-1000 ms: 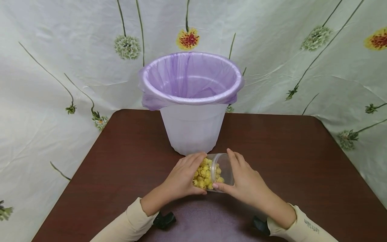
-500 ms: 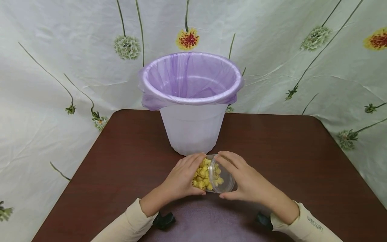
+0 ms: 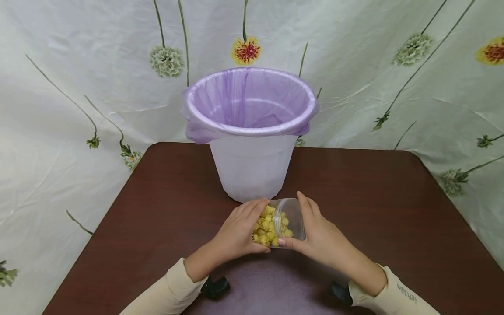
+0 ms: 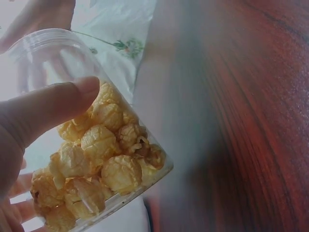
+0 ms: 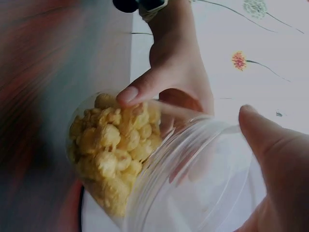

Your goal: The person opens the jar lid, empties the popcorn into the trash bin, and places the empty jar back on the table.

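Observation:
A clear plastic jar (image 3: 264,227), partly filled with yellow popcorn (image 4: 99,142), is tilted nearly onto its side. My left hand (image 3: 240,229) grips the jar's body, thumb on the near side and fingers around the far side. At its right end is the clear, ridged lid (image 5: 212,169). My right hand (image 3: 320,232) holds that lid, with the thumb on the near rim and fingers over the far edge. The popcorn lies toward the bottom end, under my left hand, and shows through the clear plastic in both wrist views.
Just behind the jar stands a white bin (image 3: 252,164) lined with a purple bag (image 3: 197,131). All of this is on a dark brown table (image 3: 354,183). A flower-printed cloth (image 3: 346,78) hangs behind the table.
My right hand let its fingers loosen and turn on the lid half a second ago, and now wraps the rim again as at first. My left hand keeps the jar in place.

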A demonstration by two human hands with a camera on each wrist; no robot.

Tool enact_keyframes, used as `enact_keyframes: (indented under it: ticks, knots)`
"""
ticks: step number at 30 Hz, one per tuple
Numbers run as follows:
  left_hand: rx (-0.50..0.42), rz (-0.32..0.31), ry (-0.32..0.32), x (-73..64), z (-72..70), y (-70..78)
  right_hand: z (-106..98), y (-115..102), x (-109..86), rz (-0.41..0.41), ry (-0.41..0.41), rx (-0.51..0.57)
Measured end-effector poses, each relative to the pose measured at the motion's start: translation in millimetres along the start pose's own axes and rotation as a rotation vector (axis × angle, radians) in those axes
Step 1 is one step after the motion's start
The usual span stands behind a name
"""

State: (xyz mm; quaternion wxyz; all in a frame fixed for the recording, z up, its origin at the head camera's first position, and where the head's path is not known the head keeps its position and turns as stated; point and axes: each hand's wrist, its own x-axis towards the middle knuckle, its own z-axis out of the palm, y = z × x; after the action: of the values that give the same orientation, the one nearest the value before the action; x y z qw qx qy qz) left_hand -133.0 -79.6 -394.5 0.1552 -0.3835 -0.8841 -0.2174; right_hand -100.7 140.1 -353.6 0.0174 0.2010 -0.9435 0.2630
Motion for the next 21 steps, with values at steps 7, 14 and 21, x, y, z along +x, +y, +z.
enact_keyframes:
  ticks: [7,14,21]
  knots:
    - [0.014,0.01,0.007,0.6,-1.6,0.6,-1.3,0.3,1.9,0.013,-0.024,0.031]
    - [0.005,-0.001,-0.022,1.2,-5.3,-0.5,-6.6,5.2,3.5,-0.171,-0.009,0.038]
    - [-0.024,0.001,-0.052,1.0,-7.0,-0.6,-10.9,13.9,4.6,-0.362,-0.017,0.013]
